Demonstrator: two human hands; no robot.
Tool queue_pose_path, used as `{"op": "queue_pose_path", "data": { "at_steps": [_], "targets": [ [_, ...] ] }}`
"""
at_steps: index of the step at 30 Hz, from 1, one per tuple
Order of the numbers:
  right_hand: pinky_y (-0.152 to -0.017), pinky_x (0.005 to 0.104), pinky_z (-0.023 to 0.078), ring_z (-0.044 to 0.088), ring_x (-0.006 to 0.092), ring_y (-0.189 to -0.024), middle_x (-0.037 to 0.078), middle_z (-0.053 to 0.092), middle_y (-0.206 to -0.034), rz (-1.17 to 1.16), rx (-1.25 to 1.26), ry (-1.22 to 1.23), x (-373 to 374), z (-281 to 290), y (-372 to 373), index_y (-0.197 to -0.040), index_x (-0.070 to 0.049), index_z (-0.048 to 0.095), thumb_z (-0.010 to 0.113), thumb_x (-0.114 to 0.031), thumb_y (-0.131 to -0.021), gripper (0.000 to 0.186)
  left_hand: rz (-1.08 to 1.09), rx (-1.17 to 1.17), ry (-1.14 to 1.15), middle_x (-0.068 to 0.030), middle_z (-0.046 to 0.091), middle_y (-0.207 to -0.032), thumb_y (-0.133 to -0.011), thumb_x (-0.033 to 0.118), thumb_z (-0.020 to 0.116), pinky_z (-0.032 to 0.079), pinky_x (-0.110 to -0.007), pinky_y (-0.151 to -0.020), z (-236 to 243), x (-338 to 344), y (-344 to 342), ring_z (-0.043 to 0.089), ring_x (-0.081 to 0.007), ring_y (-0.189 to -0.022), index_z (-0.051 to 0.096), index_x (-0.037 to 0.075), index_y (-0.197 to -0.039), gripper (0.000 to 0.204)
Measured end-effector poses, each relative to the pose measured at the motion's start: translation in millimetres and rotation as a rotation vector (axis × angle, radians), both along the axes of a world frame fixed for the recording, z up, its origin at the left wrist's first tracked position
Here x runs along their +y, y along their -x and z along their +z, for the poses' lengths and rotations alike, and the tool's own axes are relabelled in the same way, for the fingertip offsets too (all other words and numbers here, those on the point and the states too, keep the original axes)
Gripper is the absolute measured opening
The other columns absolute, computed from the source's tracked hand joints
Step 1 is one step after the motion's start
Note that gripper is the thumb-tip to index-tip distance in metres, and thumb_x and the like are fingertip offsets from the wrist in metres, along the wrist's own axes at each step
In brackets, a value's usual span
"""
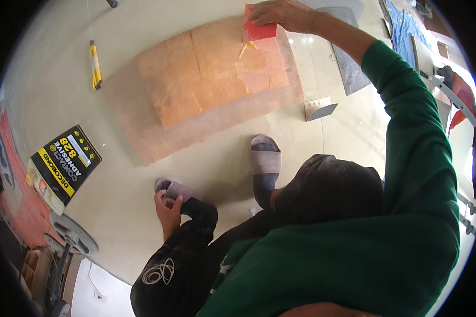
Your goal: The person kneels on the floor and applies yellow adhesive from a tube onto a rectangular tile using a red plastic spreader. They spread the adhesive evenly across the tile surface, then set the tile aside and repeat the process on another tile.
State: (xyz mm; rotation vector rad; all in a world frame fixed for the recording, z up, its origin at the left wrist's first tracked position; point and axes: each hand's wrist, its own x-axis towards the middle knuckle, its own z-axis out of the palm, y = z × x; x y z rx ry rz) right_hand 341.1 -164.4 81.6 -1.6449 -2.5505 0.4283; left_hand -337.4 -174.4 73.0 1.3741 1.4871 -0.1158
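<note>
At the far edge of an orange-tan sheet, my right hand grips a flat red spreader and presses it against the surface. Glossy yellowish streaks of what looks like glue lie just below the spreader. Under this sheet is a larger, paler pinkish-brown sheet, spread on the floor. My left hand hangs beside my left slipper, its fingers loosely curled and apart, with nothing visible in them.
A yellow utility knife lies at the far left. Nearer stands a black and yellow adhesive can. Right of the sheets are a small folded card and a dark grey sheet. A red wheeled machine borders the left side.
</note>
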Motion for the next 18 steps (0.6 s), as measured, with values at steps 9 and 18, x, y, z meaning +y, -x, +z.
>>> {"op": "queue_pose_path", "data": {
  "at_steps": [9, 18],
  "targets": [
    [-0.107, 0.0385, 0.055, 0.058, 0.0277, -0.134, 0.007, 0.067, -0.136, -0.278, -0.113, -0.207, -78, -21, 18, -0.128, -0.008, 0.070, 0.064, 0.009, -0.084, 0.047, -0.029, 0.021, -0.017, -0.0018, 0.058, -0.073, -0.085, 0.011, 0.081, 0.045, -0.027, -0.066, 4, 2, -4, 0.053, -0.0109, -0.068, 0.052, -0.003, -0.135, 0.059],
    [-0.106, 0.0445, 0.053, 0.064, 0.0304, -0.124, 0.008, 0.071, -0.128, -0.276, -0.109, -0.367, -60, 42, 40, -0.123, -0.008, 0.071, 0.063, 0.010, -0.083, 0.045, 0.024, -0.046, -0.015, -0.0015, 0.058, -0.072, -0.085, 0.012, 0.082, 0.045, -0.027, -0.065, 2, -1, 1, 0.053, -0.0103, -0.067, 0.055, -0.003, -0.134, 0.059]
  ]
}}
